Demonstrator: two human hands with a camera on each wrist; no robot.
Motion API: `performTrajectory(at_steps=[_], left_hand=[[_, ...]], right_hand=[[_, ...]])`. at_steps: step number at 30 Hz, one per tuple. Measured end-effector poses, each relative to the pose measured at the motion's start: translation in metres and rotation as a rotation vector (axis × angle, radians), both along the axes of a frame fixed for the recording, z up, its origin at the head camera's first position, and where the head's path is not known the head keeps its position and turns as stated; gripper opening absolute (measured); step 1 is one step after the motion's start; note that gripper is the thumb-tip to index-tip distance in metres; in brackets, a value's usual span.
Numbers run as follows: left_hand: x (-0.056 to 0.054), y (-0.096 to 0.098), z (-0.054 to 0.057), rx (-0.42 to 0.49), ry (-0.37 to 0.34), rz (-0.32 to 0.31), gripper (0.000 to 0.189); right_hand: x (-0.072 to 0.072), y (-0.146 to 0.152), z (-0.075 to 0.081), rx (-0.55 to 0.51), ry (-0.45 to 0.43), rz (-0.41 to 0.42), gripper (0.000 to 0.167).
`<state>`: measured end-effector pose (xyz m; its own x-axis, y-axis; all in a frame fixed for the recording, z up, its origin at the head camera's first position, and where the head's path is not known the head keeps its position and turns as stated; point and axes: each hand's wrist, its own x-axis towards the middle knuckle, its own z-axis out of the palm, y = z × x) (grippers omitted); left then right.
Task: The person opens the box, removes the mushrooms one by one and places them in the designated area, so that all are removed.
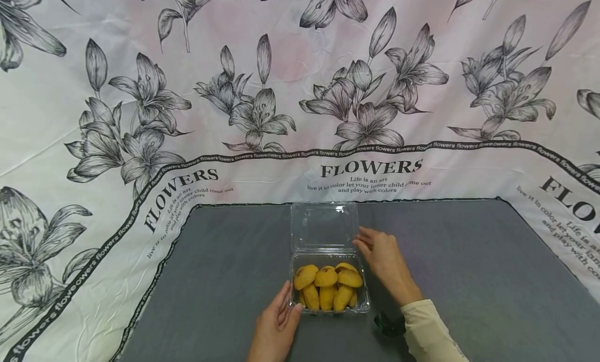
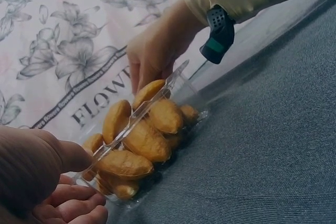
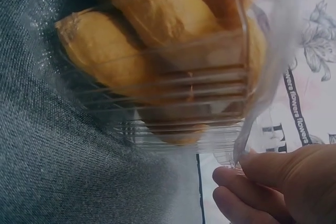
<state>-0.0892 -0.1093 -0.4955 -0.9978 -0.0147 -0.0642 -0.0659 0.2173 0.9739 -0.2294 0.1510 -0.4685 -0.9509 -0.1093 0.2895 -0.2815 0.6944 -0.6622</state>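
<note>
A clear plastic clamshell box (image 1: 328,310) sits on the grey tabletop, its lid (image 1: 323,226) raised and tipped back. Several yellow mushrooms (image 1: 326,294) with rounded caps and thick stems lie inside, caps toward the hinge. At the front left corner of the box is my left hand (image 1: 275,326); in the left wrist view its thumb presses the rim with the fingers curled outside the wall. My right hand (image 1: 386,260) reaches to the right edge of the lid near the hinge. The right wrist view shows its thumb and fingertips pinching the clear lid edge.
Grey cloth (image 1: 225,278) covers the table around the box. Behind it and at the sides hangs a white curtain (image 1: 262,179) printed with flowers and lettering. A dark band (image 1: 389,324) is worn on the right wrist, over a cream sleeve (image 1: 428,328).
</note>
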Motion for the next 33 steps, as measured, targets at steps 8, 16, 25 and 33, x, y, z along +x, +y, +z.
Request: performTrajectory(at_steps=[8,16,25,33], left_hand=[[-0.001,0.000,0.002,0.016,0.008,0.002,0.068],[0.000,0.001,0.001,-0.001,-0.002,-0.004,0.070],[0.000,0.000,0.002,-0.014,-0.015,-0.011,0.071],[-0.001,0.000,0.003,0.002,-0.032,-0.010,0.072]], right_hand=[[-0.002,0.001,-0.002,-0.010,0.015,0.006,0.039],[-0.001,0.004,-0.008,0.001,-0.026,-0.007,0.037],[-0.001,0.004,-0.011,-0.014,-0.052,-0.009,0.035],[0.000,0.005,-0.012,-0.005,-0.052,-0.017,0.035]])
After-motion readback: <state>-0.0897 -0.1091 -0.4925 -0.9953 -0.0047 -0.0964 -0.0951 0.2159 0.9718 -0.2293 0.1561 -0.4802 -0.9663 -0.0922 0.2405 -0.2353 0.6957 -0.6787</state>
